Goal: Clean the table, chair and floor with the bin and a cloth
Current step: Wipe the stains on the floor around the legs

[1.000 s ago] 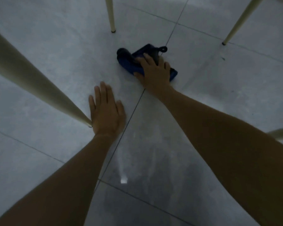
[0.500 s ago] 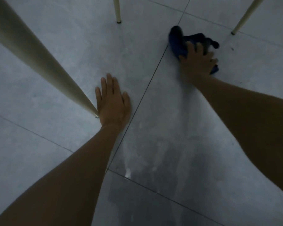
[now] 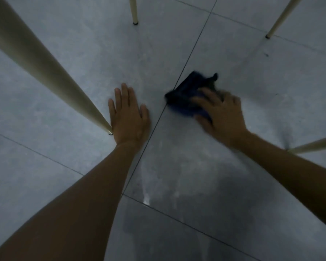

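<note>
Pressing one cloth (image 3: 184,99) — right hand (image 3: 223,114), left hand (image 3: 129,118) flat, four legs (image 3: 45,66)

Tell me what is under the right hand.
A blue cloth lies under the right hand, pressed on the grey floor. The cloth's left part sticks out in view. The part beneath the palm and fingers is covered.

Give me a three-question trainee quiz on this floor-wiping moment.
1. True or false: the left hand lies flat on the grey floor tiles.
2. The right hand is on: A) a bin B) a blue cloth C) a chair seat.
3. Fill in: the nearest cream leg has its foot beside the ___ hand.
Key: 1 true; 2 B; 3 left.
</note>
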Motion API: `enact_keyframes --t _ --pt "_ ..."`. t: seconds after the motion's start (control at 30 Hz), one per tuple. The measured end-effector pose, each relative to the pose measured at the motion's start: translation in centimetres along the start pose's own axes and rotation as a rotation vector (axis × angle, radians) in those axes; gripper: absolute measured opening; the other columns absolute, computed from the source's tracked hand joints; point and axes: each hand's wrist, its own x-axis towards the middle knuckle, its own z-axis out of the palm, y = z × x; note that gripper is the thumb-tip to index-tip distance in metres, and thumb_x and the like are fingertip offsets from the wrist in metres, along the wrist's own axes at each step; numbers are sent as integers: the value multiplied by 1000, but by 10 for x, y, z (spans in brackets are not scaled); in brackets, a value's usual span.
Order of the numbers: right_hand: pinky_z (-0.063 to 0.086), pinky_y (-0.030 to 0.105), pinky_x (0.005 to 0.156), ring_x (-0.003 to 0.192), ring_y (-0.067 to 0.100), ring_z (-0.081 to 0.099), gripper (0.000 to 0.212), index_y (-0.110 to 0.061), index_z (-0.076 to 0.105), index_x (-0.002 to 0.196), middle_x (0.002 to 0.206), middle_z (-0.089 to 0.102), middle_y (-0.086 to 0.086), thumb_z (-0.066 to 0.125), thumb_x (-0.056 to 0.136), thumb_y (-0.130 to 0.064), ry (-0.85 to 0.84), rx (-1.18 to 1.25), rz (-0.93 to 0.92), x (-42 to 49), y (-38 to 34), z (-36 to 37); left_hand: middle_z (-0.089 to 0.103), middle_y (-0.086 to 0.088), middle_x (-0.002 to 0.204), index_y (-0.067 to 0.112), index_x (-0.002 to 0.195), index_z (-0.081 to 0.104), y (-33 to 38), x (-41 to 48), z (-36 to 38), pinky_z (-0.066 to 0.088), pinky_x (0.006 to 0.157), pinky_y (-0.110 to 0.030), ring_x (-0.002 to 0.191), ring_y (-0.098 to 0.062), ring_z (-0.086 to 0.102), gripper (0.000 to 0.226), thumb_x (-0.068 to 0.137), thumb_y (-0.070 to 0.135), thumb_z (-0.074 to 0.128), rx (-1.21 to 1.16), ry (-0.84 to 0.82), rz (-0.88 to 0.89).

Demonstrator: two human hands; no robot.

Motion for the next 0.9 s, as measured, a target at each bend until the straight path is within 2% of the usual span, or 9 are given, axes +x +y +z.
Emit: enact_keyframes --t 0.13,0.2,0.27,0.4,0.53,0.63,0.7,0.8,0.9 --pt "22 53 105 132 44 26 53 -31 27 144 155 20 5 38 95 -46 -77 38 710 55 24 5 5 -9 160 8 151 10 1 0 1 0 120 -39 148 -24 1 60 99 35 21 17 1 -2" --pt "15 54 109 136 44 17 54 -32 22 146 156 15 5 37 96 -44 -133 71 822 66 14 4 7 -9 160 8 151 12 0 0 1 1 120 -40 148 -24 3 59 99 34 23 9 9 -8" --pt "21 52 105 132 45 24 53 -30 27 145 155 21 7 39 95 -42 -108 58 707 55 -1 3 8 -8 160 8 151 13 1 0 0 2 120 -40 147 -24 4 59 98 33 24 -4 12 -9" --pt "34 46 89 114 43 45 45 -28 47 130 142 43 9 49 86 -40 29 101 265 -35 -42 -5 7 -8 160 8 151 12 1 -1 0 1 120 -39 148 -23 3 59 99 33 22 -8 21 -5" --pt "32 48 91 115 40 42 43 -36 47 124 143 38 4 50 82 -46 -6 173 -109 -150 -73 -22 8 -8 160 9 151 13 1 -1 2 2 120 -42 147 -24 5 56 101 32 19 33 18 -17" --pt "33 45 89 112 38 44 46 -37 47 124 142 37 1 55 80 -45 -63 164 -246 -160 -59 -20 8 -9 160 8 151 14 6 1 1 3 119 -45 147 -28 6 53 102 28 20 86 -9 -45" --pt "32 40 85 108 37 45 44 -36 47 122 140 40 1 54 79 -42 -35 113 -108 -143 -46 -18 10 -11 159 7 150 16 16 -5 -1 4 119 -48 146 -31 7 51 102 24 22 95 -22 -69" --pt "35 40 82 104 37 48 43 -32 52 123 138 48 3 56 81 -41 -18 84 367 -110 -29 -22 18 -15 157 5 146 29 38 -25 -2 7 118 -50 145 -35 11 49 101 23 26 12 -16 -61" --pt "37 41 82 105 39 50 44 -33 53 124 139 48 3 55 81 -41 -2 82 391 -127 -27 -26 23 -17 155 4 143 36 71 -54 4 8 117 -49 144 -37 16 52 98 27 22 -52 -14 122"
